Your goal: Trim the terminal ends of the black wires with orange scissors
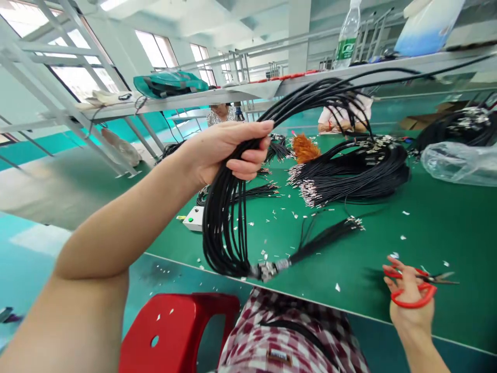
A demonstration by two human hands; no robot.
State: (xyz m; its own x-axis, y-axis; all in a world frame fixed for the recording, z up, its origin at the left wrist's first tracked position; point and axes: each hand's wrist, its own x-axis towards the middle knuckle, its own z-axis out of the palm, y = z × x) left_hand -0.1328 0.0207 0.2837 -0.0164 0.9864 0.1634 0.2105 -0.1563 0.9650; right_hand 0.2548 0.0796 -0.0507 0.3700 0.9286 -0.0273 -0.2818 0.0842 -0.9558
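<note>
My left hand (pixel 240 150) is closed around a bundle of black cables (pixel 223 223), raised above the table. The cables loop down from the fist to a cluster of silver connectors at the table's near edge, and their other part arches up and away to the right. My right hand (pixel 411 295), low at the right, has its fingers in the red handles of a pair of scissors (pixel 430 280); the blades point right and stand slightly apart. Between the hands, a thin dark bundle of wires (pixel 326 239) with pale tips lies on the green table (pixel 373 259).
A large pile of black cables (pixel 357 176) lies farther back, beside an orange-brown fluffy thing (pixel 305 148). At the right is a clear plastic bag (pixel 458 163). A white box (pixel 193 219) sits left. A red stool (pixel 174 326) stands below. Two people sit across.
</note>
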